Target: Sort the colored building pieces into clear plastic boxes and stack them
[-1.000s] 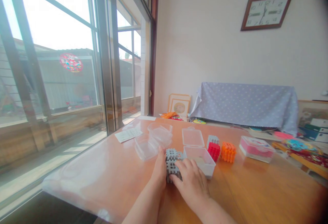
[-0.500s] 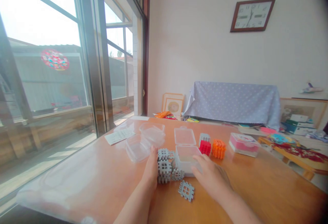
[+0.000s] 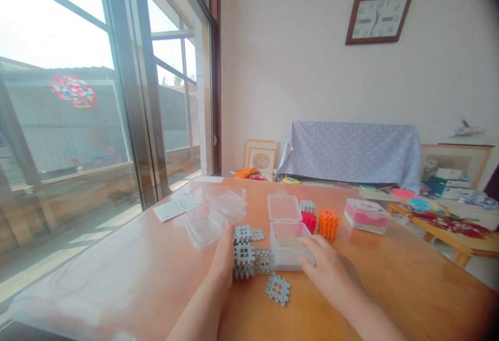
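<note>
My left hand (image 3: 225, 252) rests upright, fingers straight, against the left side of a stack of grey notched plastic building tiles (image 3: 244, 258). Another grey tile (image 3: 265, 261) leans at the stack's right side. A loose grey tile (image 3: 278, 289) lies flat in front. My right hand (image 3: 327, 260) grips the right side of a clear plastic box (image 3: 287, 264), thumb low and fingers at the rim; part of that side is hidden. The box's hinged lid (image 3: 284, 208) is tipped back behind it.
Orange tiles (image 3: 328, 224) and red tiles (image 3: 309, 222) stand stacked behind the box, with grey tiles (image 3: 307, 206) beyond. Farther right is a pink-and-white lidded box (image 3: 367, 216). Clear containers (image 3: 203, 225) and a printed sheet (image 3: 177, 207) lie on the left of the wooden table (image 3: 390, 278).
The clear box has shifted right with my right hand, widening the space beside the grey stack. The tile between them stands more exposed. My view has turned slightly right.
</note>
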A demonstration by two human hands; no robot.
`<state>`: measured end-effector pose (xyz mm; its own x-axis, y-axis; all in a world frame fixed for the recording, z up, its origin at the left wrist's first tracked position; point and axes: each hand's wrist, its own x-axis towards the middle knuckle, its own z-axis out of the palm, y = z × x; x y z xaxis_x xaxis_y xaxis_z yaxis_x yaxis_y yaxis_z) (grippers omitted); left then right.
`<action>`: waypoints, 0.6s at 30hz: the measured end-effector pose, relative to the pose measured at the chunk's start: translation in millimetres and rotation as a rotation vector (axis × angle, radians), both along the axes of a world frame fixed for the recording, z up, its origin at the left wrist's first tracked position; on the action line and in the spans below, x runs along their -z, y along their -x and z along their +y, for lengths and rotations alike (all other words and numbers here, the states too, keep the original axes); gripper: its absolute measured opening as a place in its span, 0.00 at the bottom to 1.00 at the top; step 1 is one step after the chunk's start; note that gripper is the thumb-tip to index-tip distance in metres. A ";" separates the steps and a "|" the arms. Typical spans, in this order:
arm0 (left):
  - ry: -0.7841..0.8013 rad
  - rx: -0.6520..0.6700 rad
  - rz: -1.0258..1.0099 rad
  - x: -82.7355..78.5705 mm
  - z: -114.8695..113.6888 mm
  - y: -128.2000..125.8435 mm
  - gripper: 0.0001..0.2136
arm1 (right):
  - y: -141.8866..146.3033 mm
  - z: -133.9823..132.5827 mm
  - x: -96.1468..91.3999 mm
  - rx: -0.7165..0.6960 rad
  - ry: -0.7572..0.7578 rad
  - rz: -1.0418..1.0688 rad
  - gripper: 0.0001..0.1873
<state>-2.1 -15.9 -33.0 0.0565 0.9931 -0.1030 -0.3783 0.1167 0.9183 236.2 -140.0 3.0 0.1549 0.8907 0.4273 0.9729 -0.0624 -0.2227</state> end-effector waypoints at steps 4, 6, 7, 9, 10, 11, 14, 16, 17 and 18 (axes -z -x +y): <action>-0.014 0.002 0.012 -1.0 -0.7 -0.2 0.30 | 14.7 0.3 -9.5 -0.068 -0.160 -0.028 0.17; -0.018 -0.001 0.011 -4.7 -3.4 -0.5 0.29 | 27.0 1.3 -15.7 -0.149 -0.211 -0.059 0.15; -0.023 0.000 0.006 -7.0 -5.0 -0.7 0.28 | 34.0 1.5 -17.9 -0.187 -0.218 -0.068 0.14; -0.032 0.008 -0.014 -11.2 -8.1 -0.9 0.27 | 48.3 0.5 -18.5 -0.255 -0.182 -0.054 0.12; -0.036 0.020 -0.026 -12.9 -9.5 -0.8 0.27 | 54.9 -0.7 -16.6 -0.288 -0.139 -0.038 0.12; -0.035 0.035 -0.036 -14.4 -10.7 -0.6 0.27 | 60.8 -2.4 -13.4 -0.317 -0.087 -0.023 0.12; -0.001 0.073 -0.055 -17.0 -13.2 0.5 0.28 | 71.2 -8.9 0.5 -0.327 0.066 -0.031 0.12; 0.027 0.071 -0.059 -18.2 -14.0 1.2 0.28 | 71.7 -13.2 9.1 -0.272 0.144 -0.057 0.09; 0.034 0.061 -0.063 -18.7 -14.2 1.4 0.27 | 70.7 -15.0 12.5 -0.240 0.177 -0.065 0.08; 0.037 0.047 -0.066 -19.2 -14.3 1.6 0.26 | 69.3 -16.5 15.1 -0.211 0.207 -0.066 0.07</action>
<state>-3.7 -30.2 -13.7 0.1112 0.9848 -0.1337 -0.4312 0.1691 0.8863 166.9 -156.5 -12.1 -0.0650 0.9696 0.2360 0.9812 0.1051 -0.1618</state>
